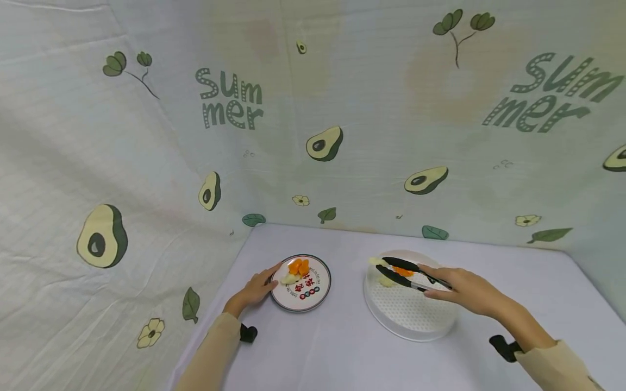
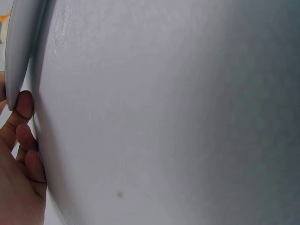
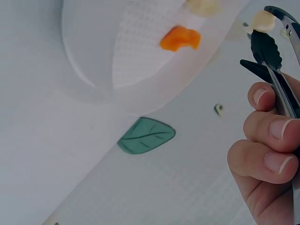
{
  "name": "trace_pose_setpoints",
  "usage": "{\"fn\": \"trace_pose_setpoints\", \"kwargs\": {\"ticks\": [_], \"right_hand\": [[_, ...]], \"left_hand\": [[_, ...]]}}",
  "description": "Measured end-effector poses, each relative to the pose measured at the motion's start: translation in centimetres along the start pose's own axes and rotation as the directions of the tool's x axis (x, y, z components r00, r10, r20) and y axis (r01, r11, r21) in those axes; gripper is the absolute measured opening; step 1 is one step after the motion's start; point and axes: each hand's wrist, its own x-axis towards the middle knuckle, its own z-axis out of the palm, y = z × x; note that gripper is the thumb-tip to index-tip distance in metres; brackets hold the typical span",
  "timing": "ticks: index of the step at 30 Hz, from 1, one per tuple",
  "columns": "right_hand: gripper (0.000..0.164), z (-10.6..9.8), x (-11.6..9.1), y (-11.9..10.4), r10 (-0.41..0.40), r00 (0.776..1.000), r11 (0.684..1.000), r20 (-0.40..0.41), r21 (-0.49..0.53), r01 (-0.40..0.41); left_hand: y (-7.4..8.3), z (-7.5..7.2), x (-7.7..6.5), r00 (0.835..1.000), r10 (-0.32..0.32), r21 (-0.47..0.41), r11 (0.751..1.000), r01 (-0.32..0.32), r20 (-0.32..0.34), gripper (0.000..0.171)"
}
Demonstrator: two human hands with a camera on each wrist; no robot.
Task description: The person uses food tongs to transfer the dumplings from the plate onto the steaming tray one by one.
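Observation:
My left hand [image 1: 255, 288] pinches the left rim of a small printed plate [image 1: 315, 301], thumb and fingers on either side in the left wrist view. Orange pieces [image 1: 299, 266] and pale pieces [image 1: 290, 278] lie on the plate. Over a round white tray [image 1: 415, 315] with a textured bottom, my right hand [image 1: 462, 290] grips black-tipped metal tongs [image 1: 402, 264]. Between the tong tips sits a pale piece [image 3: 263, 21], seen in the right wrist view. Inside the tray are an orange piece [image 3: 180, 38] and another pale piece [image 1: 386, 281].
A pale cloth covers the table [image 1: 337, 358]. Behind and to the left hangs a fabric backdrop [image 1: 367, 179] printed with avocados, leaves and lettering, meeting the table along its back edge. The plate stands left of the tray, with a gap between them.

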Motion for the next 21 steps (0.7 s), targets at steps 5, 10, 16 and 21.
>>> {"fn": "trace_pose_setpoints", "kwargs": {"ticks": [5,10,16,21], "right_hand": [[0.068,-0.3,-1.9,1.0,0.058,0.998,0.998,-0.002,-0.018,-0.058],[0.069,-0.4,-3.5,2.2,0.095,0.995,0.995,0.015,-0.036,-0.094],[0.07,-0.2,-4.6,3.4,0.134,0.991,0.99,0.028,-0.054,-0.133],[0.071,-0.2,-4.9,4.2,0.159,0.986,0.986,0.042,-0.06,-0.156]], "left_hand": [[-0.2,0.0,-0.1,1.0,0.018,-0.002,1.0,-0.018,-0.007,0.056],[-0.3,0.2,-0.2,1.0,0.015,0.005,1.0,-0.015,-0.008,0.056],[-0.2,0.2,-0.2,1.0,0.019,-0.005,1.0,-0.019,-0.021,0.057],[-0.2,0.2,-0.1,0.999,0.026,-0.003,1.0,-0.026,-0.024,0.056]]}}
